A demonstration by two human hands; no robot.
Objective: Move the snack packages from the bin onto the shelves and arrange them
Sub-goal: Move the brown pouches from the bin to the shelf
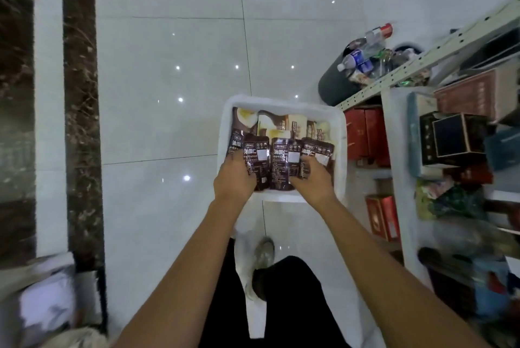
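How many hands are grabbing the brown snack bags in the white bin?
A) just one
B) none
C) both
C: the left hand and the right hand each have fingers curled round the brown snack bags at the near end of the white bin.

I count one white bin (340, 150), four dark snack packs (284, 159) at its near edge, about four paler packs (295, 122) behind, and one dark dustbin (332, 80).
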